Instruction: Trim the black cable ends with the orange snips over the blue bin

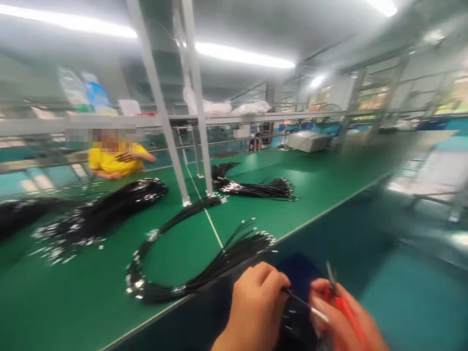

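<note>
Apparently for steadiness, your left fingers (pixel 268 282) pinch black cable (pixel 298 297) | right fingers (pixel 320 286) wrap red-handled tool (pixel 347 312), metal tip (pixel 331 274) free

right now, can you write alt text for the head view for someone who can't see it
The left hand holds a thin black cable with a white end, and the right hand holds a red-handled tool, beside the edge of a green table. Bundles of black cables lie on the table; a person in yellow is on its far side.
</note>
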Demonstrator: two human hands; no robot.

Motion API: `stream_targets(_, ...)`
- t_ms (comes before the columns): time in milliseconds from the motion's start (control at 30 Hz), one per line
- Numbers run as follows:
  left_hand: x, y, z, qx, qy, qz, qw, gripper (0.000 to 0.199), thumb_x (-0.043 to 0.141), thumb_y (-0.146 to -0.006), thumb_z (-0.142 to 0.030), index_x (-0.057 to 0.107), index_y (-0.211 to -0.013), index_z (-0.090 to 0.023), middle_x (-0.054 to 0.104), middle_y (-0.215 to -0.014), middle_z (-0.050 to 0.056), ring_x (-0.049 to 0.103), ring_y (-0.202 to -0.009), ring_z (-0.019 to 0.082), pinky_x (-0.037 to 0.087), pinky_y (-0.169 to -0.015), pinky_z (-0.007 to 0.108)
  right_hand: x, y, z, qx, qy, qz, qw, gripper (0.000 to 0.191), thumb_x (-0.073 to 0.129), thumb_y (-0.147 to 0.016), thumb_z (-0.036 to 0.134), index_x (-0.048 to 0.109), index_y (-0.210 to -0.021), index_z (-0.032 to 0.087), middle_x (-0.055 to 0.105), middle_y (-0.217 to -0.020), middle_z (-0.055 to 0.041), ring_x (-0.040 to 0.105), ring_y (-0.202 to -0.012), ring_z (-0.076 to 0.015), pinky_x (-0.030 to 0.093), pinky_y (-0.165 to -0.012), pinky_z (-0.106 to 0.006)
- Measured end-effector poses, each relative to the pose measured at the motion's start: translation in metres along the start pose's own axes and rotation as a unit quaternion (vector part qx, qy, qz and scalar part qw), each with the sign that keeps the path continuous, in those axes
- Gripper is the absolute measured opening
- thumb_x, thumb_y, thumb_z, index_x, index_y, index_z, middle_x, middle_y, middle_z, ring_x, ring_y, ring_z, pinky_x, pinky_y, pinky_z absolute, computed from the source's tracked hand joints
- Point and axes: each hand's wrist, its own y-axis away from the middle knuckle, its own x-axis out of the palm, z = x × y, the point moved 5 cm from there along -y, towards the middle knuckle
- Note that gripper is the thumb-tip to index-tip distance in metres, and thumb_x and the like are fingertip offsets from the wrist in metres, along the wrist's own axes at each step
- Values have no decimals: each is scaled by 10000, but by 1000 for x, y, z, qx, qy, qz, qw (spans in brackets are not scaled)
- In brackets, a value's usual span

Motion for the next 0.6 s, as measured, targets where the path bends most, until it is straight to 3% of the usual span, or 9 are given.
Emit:
stream_targets(67,4,9,-2,8,40,12,999,219,474,-798,-104,670,-812,-202,592,-774,40,560,-642,154,438,-577,242,4,8,-2,-5,-23,-32,999,350,787,-576,421,617,-804,216,588,-549,33,529,-480,-151,442,-479,-260)
stream_targets(133,11,15,11,-70,111,67,989,174,525,-809,-157,691,-781,-203,552,-759,28,561,-637,146,457,-556,219,13,16,-6,-11,-23,-20,999,326,784,-596,386,615,-811,208,600,-576,30,525,-481,-138,437,-479,-248)
stream_targets(200,18,20,24,-165,198,123,958,186,535,-827,-225,704,-753,-202,541,-769,26,548,-589,134,432,-439,183,20,23,-7,-31,-29,-39,998,295,779,-610,316,616,-832,211,647,-666,10,564,-543,-143,460,-533,-249)
stream_targets(267,24,23,30,-207,257,157,931,206,546,-824,-273,707,-719,-198,548,-757,25,537,-554,130,383,-362,167,24,29,-4,-62,-62,-73,993,292,767,-611,275,617,-857,224,671,-751,0,588,-599,-146,476,-587,-252)
stream_targets(400,24,27,32,-192,258,154,934,191,613,-781,-287,676,-631,-186,574,-664,20,578,-642,171,447,-501,206,36,32,6,-85,-96,-70,989,198,743,-642,260,607,-778,214,621,-652,30,525,-503,-105,442,-511,-221)
stream_targets(500,21,30,31,-177,233,163,942,105,594,-786,-252,676,-781,-187,645,-735,35,598,-706,189,470,-637,251,40,29,9,-90,-98,-64,989,186,753,-634,249,584,-694,202,590,-584,44,505,-470,-91,419,-487,-206)
stream_targets(600,15,31,30,-156,170,153,961,132,550,-821,-254,662,-795,-188,666,-746,38,588,-689,180,439,-638,242,41,28,8,-78,-103,-67,989,207,765,-613,246,589,-712,203,605,-600,43,534,-487,-97,432,-507,-210)
